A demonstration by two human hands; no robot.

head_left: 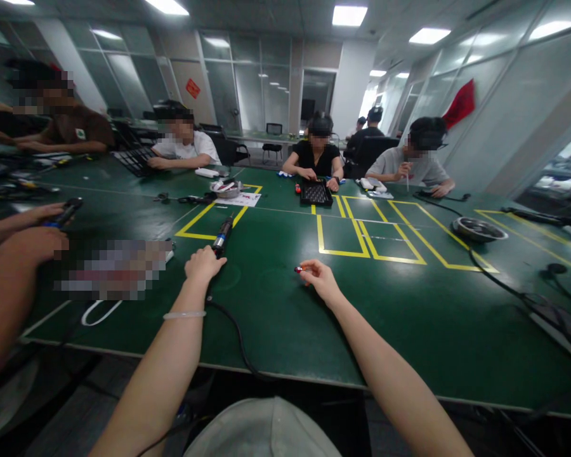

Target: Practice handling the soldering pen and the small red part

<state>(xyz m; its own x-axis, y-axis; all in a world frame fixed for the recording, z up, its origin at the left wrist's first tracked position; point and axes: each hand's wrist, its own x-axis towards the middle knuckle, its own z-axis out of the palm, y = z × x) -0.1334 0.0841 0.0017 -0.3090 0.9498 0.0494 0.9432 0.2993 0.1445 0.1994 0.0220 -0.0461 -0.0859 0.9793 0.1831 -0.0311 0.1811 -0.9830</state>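
Head cam: I've got L hand point(203, 263) wrapped round blk/blue tool point(223, 233), R hand point(320, 279) pinching tiny red pc point(297, 270); white sheet point(251, 200) too blurry to read tbh.

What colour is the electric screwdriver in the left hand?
The electric screwdriver is mostly black, with a little blue; best seen in the head view.

Green table point(276, 317), yellow outlines point(345, 254)

From my remote seat I read the tool point(224, 233) in the left hand point(204, 263) as black with a blue band, and the small piece point(298, 270) in the right hand point(321, 279) as red and white. I see a whitish bracelet point(184, 315), a black cable point(238, 330), a black tray point(316, 192), and a brown shirt point(94, 127), a white shirt point(185, 151) and a grey shirt point(387, 167). The wall hanging point(460, 105) shows plain red to me.
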